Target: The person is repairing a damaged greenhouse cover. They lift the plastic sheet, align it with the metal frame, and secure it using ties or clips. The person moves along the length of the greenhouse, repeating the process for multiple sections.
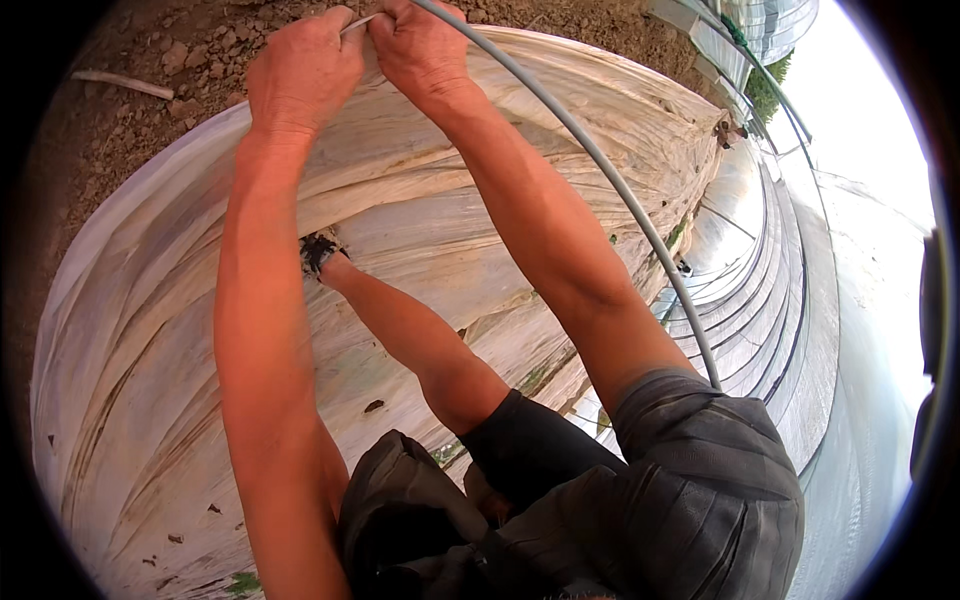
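My left hand (305,72) is closed in a fist near the upper edge, pinching a thin pale wire or cord (357,23). This short strand runs across the small gap to my right hand (420,48), whose fingers are also closed round it; their tips are partly hidden. A long grey curved pipe or hose (598,155) passes close by my right hand and bends down to the right, toward my sleeve. Whether that hand touches it I cannot tell. Beneath both arms lies a wrinkled, dirt-stained translucent plastic sheet (400,210).
Clumpy brown soil (200,50) borders the sheet at the top and left, with a stick (125,84) on it. My leg reaches down onto the sheet, with a dark shoe (320,252). Plastic-covered greenhouse structures (790,290) curve along the right.
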Motion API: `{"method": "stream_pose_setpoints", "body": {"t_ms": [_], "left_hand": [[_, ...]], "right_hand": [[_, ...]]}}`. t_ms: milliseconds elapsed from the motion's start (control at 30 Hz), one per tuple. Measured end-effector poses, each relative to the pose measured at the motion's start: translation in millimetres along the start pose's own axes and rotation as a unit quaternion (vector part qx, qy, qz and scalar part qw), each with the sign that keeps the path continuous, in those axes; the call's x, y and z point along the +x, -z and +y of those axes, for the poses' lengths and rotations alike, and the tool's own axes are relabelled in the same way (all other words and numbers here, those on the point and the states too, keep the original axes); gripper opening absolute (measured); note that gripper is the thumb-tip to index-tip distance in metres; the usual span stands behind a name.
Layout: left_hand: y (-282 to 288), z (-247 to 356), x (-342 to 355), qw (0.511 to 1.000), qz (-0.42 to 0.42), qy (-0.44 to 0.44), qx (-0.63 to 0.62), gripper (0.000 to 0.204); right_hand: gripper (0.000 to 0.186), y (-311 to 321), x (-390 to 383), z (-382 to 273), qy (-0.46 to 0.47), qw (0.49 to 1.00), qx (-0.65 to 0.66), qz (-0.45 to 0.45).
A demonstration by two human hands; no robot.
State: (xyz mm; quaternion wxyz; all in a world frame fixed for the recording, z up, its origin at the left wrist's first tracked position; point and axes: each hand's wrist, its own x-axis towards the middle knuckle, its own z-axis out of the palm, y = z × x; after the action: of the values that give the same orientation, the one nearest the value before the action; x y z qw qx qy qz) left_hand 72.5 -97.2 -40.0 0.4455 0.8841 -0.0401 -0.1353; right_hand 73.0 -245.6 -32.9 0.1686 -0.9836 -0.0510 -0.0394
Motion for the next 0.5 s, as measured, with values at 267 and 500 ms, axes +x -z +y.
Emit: {"method": "stream_pose_setpoints", "body": {"t_ms": [267, 500], "left_hand": [[14.0, -4.6, -4.5, 0.982, -0.047, 0.009, -0.181, 0.023], [17.5, -0.7, -2.3, 0.996, -0.053, 0.007, -0.075, 0.024]], "right_hand": [[0.025, 0.2, -5.3, 6.7, -0.14, 0.98, -0.038, -0.134], [0.021, 12.8, -3.1, -3.7, -0.134, 0.987, -0.012, -0.084]]}}
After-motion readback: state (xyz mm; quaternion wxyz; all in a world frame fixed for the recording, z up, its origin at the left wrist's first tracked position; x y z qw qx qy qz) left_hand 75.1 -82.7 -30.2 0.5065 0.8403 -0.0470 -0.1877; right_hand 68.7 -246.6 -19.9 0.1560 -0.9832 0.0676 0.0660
